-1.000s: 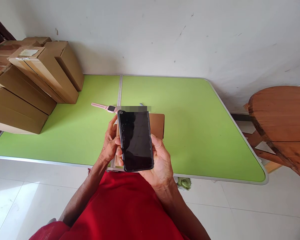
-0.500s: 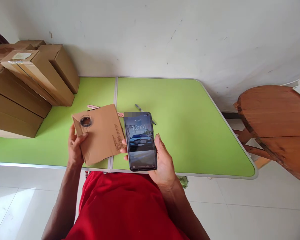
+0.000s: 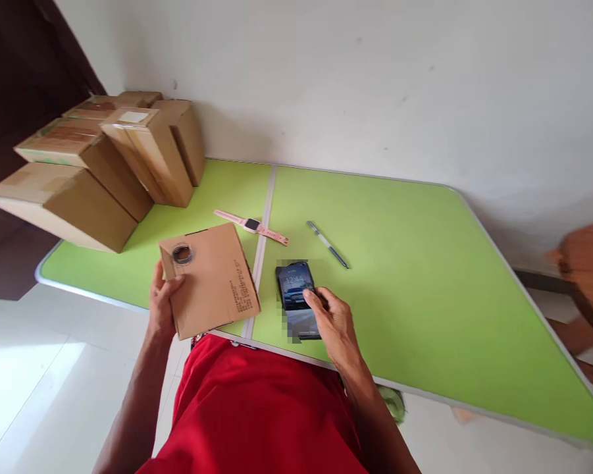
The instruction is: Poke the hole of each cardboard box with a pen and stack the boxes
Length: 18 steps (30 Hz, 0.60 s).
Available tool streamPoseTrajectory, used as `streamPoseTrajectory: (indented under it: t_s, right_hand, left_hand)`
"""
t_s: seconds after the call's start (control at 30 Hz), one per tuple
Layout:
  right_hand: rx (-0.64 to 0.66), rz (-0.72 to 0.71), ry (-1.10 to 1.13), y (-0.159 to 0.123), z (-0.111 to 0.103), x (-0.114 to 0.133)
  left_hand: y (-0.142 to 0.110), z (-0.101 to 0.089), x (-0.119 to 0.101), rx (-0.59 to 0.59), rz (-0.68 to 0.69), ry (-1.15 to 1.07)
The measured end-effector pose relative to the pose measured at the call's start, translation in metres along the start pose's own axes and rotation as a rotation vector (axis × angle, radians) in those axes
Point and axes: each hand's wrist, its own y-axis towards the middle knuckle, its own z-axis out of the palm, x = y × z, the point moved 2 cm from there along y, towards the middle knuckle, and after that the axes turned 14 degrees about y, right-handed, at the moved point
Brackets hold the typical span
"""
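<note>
In the head view, your left hand (image 3: 164,299) pinches the box (image 3: 210,286) by its left side, left of centre in the frame, thumb on top and fingers mostly hidden beneath. That one-sided hold could let the far side droop; a rightward swing could nudge the watch (image 3: 251,225) just beyond it. Your right hand (image 3: 336,322) closes partway on the phone (image 3: 301,299) at lower centre, thumb over the lit screen. I can't tell whether the phone rests on the table (image 3: 434,289). If your fingers loosen, its slick body could slip near the front edge; a careless thumb could press the screen. The pen (image 3: 328,245) looks round enough to roll if knocked.

The box is matte brown cardboard, flat and squarish, printed, with a dark-ringed hole. The phone is a glossy slab; the watch strap is pink, perforated, rubbery-looking; the tabletop is smooth green with pale trim.
</note>
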Motion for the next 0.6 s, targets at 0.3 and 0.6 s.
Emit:
streamPoseTrajectory:
  t_s: [0.3, 0.6]
  right_hand:
    - [-0.037, -0.177, -0.385, 0.014, -0.008, -0.010]
    - [0.436, -0.568, -0.320, 0.022, 0.053, 0.029]
  left_hand:
    - [-0.011, 0.004, 0.005, 0.109, -0.131, -0.087]
    - [-0.007, -0.002, 0.012, 0.163, -0.224, -0.212]
